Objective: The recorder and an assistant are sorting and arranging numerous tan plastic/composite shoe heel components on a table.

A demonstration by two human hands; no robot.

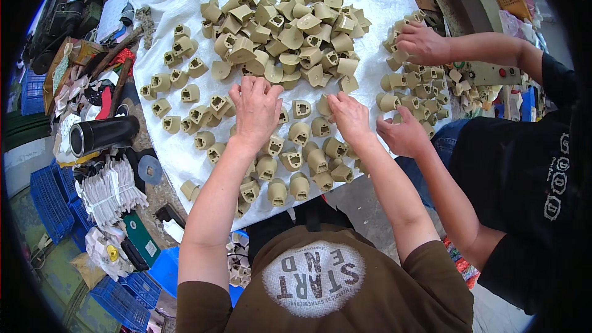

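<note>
Many khaki moulded plastic parts, hollow and wedge-shaped with a square socket, lie in a heap (290,37) on a white sheet (382,0). Other parts stand loosely in rows nearer me, such as one plastic part (301,109) between my hands. At the heap's near edge, my left hand (256,111) has its fingers curled down; what lies under its fingertips is hidden. My right hand (350,117) pinches a khaki part (324,106) above the near rows. To the right, a co-worker's hands (422,43) are among more of these parts.
A black tumbler (105,135) lies left of the table near a tied bundle of white sheets (110,191). Blue plastic baskets (52,200) stand at the lower left. The co-worker in dark clothing (524,166) stands close on my right, beside a machine frame (487,74).
</note>
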